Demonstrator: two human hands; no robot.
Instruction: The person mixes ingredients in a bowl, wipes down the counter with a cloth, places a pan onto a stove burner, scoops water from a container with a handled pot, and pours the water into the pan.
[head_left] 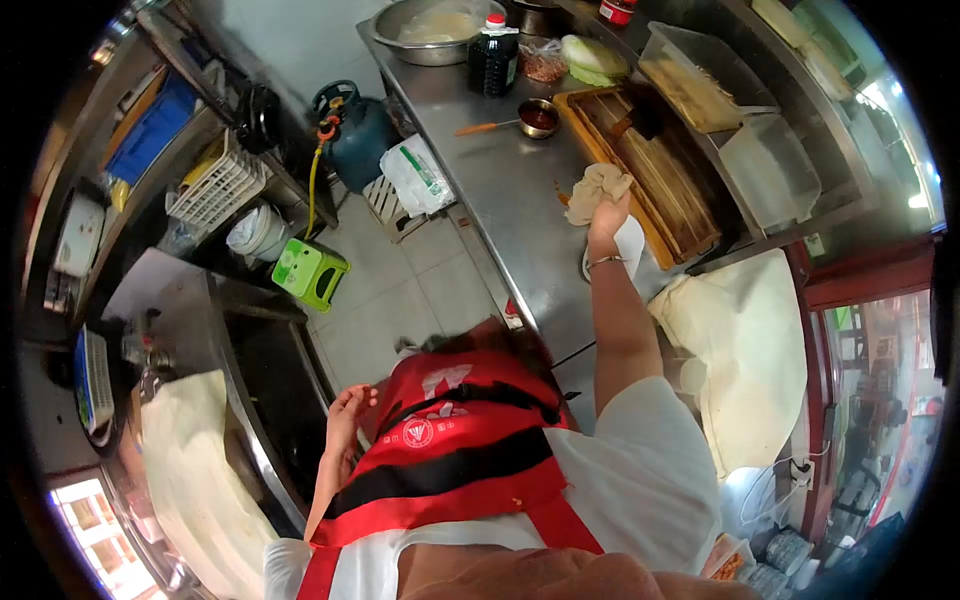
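My right hand (611,213) is closed on a crumpled beige cloth (597,190), which rests on the steel counter (500,180) beside a long wooden tray (650,170). Brown smears show by the cloth's left edge. Part of a white round item (628,243) lies under my right wrist. Further up the counter stands a small metal pot (538,119) of dark red sauce with a wooden handle. My left hand (352,402) hangs beside the red apron (440,400), its fingers loosely curled and apart, holding nothing.
A large metal bowl (425,30), a dark bottle (492,60) and a cabbage (594,58) stand at the counter's far end. Plastic bins (705,80) sit right of the tray. On the floor are a green stool (308,268) and a gas cylinder (355,135).
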